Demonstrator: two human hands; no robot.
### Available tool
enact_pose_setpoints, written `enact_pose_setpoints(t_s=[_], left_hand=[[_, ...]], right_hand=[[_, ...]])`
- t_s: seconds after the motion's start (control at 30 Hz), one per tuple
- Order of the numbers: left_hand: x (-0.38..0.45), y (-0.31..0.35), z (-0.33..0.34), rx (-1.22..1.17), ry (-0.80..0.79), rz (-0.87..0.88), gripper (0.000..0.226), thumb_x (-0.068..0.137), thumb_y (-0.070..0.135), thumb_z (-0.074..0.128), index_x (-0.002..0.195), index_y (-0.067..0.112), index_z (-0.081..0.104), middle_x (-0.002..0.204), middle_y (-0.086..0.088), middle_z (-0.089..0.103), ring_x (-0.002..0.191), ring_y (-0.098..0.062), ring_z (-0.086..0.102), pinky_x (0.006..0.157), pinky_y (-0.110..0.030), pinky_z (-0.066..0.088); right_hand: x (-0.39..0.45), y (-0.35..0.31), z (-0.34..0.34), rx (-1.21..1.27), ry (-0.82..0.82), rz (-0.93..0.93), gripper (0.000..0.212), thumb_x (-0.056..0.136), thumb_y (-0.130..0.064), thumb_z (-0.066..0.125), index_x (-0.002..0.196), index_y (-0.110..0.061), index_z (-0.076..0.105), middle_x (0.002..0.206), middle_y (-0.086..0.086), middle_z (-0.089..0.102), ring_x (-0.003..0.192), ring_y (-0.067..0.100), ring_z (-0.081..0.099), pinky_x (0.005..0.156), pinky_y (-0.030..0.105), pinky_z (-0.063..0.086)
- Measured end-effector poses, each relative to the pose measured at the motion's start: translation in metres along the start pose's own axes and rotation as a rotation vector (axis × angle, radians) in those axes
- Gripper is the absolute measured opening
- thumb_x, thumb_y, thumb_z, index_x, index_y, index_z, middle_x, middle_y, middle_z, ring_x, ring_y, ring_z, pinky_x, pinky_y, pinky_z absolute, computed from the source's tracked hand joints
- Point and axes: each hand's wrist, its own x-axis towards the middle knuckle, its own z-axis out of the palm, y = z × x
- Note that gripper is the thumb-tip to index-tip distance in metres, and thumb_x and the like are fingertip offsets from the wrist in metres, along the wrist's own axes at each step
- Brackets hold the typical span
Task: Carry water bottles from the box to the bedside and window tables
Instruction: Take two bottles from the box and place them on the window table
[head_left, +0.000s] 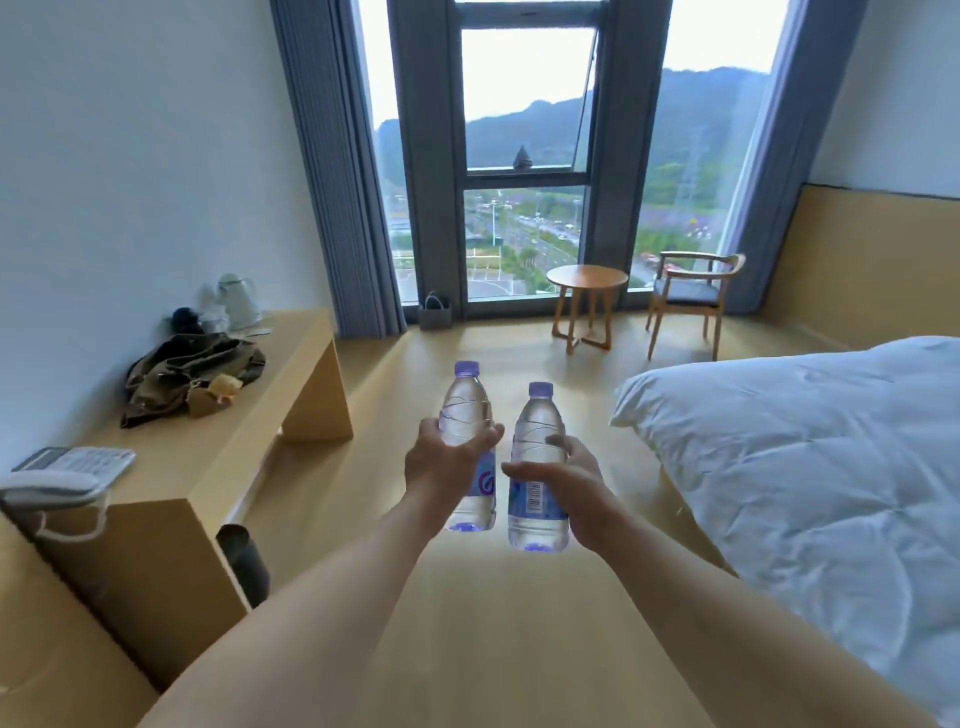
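You're in a hotel-type rm w/ a pale wood floor (493, 623) and a tall window (524, 156) straight ahead, blue-grey curtains at both sides, hills and a road outside. By the window: 1 small round wooden table (587, 278), top bare, and 1 wooden chair (693, 299) w/ a dark seat just to its right; 1 small bag (435, 312) sits on the floor at the glass. On your left a long wooden desk (208, 457) runs along the wall, carrying 1 white kettle (236, 301), 1 olive jacket or bag in a heap (192, 371) and 1 phone (62, 480); a dark bin (244, 561) stands under it. On your right, 1 bed (810, 467) w/ a white duvet. You've got 2 water bottles, both upright in mid-air over the floor, near each other but not touching: clear plastic, full, purple caps, purple-and-white labels. Your left hand (447, 462) is wrapped round the left bottle (467, 447) at mid-body, thumb across the front. Your right hand (576, 488) is closed round the right bottle (537, 467), barcode side facing you.
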Motion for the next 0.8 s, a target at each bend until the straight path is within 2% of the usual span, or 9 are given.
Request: enact_pose_setpoints(t_s=[0.1,0.2,0.3,0.4,0.53,0.7,0.8], left_hand=[[0.044,0.006,0.034,0.004,-0.073,0.023,0.068,0.051,0.070,0.078,0.099,0.028,0.055,0.094,0.000,0.071,0.082,-0.023,0.073,0.079,-0.047,0.063],[0.098,0.008,0.065,0.038,-0.137,0.056,0.068,0.058,0.070,0.076,0.105,0.027,0.052,0.096,0.000,0.069,0.084,-0.023,0.072,0.079,-0.046,0.063],[0.160,0.008,0.088,0.046,-0.182,0.063,0.069,0.065,0.069,0.076,0.113,0.028,0.051,0.100,0.001,0.067,0.085,-0.022,0.071,0.078,-0.044,0.063],[0.225,0.012,0.103,0.040,-0.230,0.063,0.074,0.058,0.072,0.076,0.113,0.027,0.053,0.097,0.001,0.068,0.082,-0.021,0.072,0.075,-0.041,0.063],[0.306,0.026,0.121,0.043,-0.295,0.074,0.075,0.061,0.070,0.077,0.117,0.027,0.052,0.097,0.000,0.068,0.081,-0.021,0.072,0.072,-0.040,0.064],[0.387,0.035,0.149,0.063,-0.344,0.081,0.079,0.059,0.072,0.074,0.119,0.027,0.051,0.099,0.000,0.067,0.082,-0.021,0.072,0.075,-0.042,0.064],[0.429,0.034,0.169,0.070,-0.364,0.076,0.078,0.061,0.070,0.076,0.120,0.026,0.051,0.099,0.000,0.067,0.081,-0.022,0.072,0.075,-0.044,0.065]], right_hand=[[0.039,-0.009,-0.017,-0.022,0.094,-0.020,0.062,0.054,-0.014,0.093,0.104,-0.021,0.057,0.086,0.006,0.074,0.068,0.018,0.076,0.053,0.028,0.058],[0.087,-0.016,-0.027,-0.057,0.178,-0.021,0.063,0.063,-0.008,0.092,0.113,-0.017,0.055,0.099,0.015,0.071,0.080,0.027,0.075,0.059,0.032,0.059],[0.144,-0.024,-0.029,-0.073,0.231,-0.021,0.068,0.067,-0.007,0.089,0.125,-0.013,0.054,0.109,0.020,0.069,0.092,0.034,0.072,0.076,0.044,0.063],[0.200,-0.036,-0.022,-0.069,0.278,-0.023,0.071,0.070,-0.009,0.088,0.130,-0.015,0.051,0.115,0.019,0.067,0.100,0.036,0.070,0.088,0.049,0.061],[0.267,-0.057,-0.008,-0.071,0.359,-0.041,0.070,0.072,-0.013,0.087,0.130,-0.019,0.049,0.117,0.014,0.066,0.102,0.033,0.068,0.090,0.048,0.059],[0.342,-0.073,-0.004,-0.068,0.407,-0.043,0.068,0.072,-0.015,0.087,0.129,-0.020,0.050,0.114,0.012,0.066,0.100,0.031,0.068,0.079,0.040,0.060],[0.389,-0.077,-0.010,-0.075,0.436,-0.036,0.067,0.072,-0.015,0.086,0.129,-0.020,0.051,0.114,0.012,0.066,0.101,0.032,0.068,0.089,0.046,0.060]])
